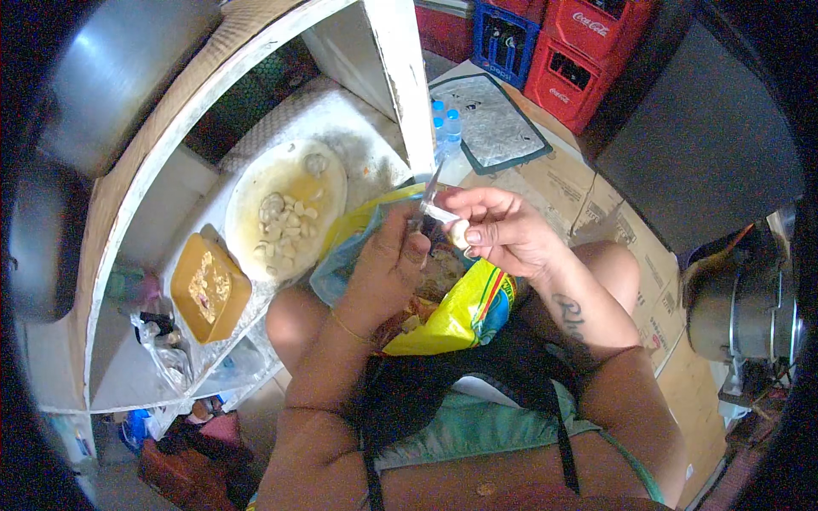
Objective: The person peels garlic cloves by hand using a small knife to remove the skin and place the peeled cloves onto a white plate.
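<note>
My left hand (393,255) is closed around what looks like the handle of a small knife (432,195), mostly hidden by the fingers; its bright metal lies close to my right hand. Between the thumb and fingers of my right hand (495,230) is a pale piece, probably a garlic clove (459,235). Under both hands, a yellow plastic bag (447,319) lies open in the lap, with brownish peel-like scraps inside. To the left, a pale oval plate (243,217) holds several peeled cloves (291,223) in yellowish liquid.
Beside the plate, a tan square container (239,300) holds pale scraps. A white wooden post (402,89) rises ahead. Blue-capped bottles (452,128), a grey mat (498,121) and flattened cardboard (556,191) lie beyond. Red crates (562,83) stand at the back; a metal pot (716,313) is far right.
</note>
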`<state>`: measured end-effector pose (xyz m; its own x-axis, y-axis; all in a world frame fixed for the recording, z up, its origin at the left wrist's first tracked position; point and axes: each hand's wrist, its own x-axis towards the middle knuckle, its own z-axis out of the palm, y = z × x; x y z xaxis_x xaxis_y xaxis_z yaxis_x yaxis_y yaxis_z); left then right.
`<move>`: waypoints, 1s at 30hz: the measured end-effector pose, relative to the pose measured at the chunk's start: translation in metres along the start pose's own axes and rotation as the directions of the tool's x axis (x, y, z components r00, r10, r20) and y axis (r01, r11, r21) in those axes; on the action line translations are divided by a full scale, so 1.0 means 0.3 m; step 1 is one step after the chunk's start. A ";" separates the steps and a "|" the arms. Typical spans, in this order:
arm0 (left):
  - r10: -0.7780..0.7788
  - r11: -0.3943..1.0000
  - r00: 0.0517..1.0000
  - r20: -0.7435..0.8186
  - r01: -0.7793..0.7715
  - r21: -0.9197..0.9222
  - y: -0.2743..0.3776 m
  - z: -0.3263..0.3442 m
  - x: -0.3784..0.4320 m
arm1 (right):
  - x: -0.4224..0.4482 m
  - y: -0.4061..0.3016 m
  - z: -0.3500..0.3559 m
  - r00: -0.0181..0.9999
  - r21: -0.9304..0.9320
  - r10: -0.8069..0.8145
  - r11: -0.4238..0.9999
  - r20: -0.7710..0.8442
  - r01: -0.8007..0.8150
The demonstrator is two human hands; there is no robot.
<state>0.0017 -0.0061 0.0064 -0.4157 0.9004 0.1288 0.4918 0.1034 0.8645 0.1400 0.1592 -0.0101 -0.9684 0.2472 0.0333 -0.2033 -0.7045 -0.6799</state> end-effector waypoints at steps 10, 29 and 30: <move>-0.139 0.990 0.989 0.053 0.139 0.014 0.092 0.000 -0.003 | 0.013 0.035 0.016 0.986 -0.347 -0.162 0.927 -0.034 0.141; -0.157 0.922 0.981 -0.113 0.187 0.340 -0.001 -0.026 0.033 | 0.030 0.053 -0.010 0.980 -0.599 -0.199 0.784 0.009 0.165; -0.073 0.958 0.995 -0.069 0.089 0.274 -0.042 -0.015 0.030 | 0.033 0.045 0.020 0.971 -0.666 -0.238 0.723 0.008 0.182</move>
<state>-0.0116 -0.0012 -0.0013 -0.5021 0.8592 0.0985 0.6433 0.2949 0.7065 0.1269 0.1481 -0.0144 -0.8934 0.4026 0.1995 -0.2271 -0.0215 -0.9736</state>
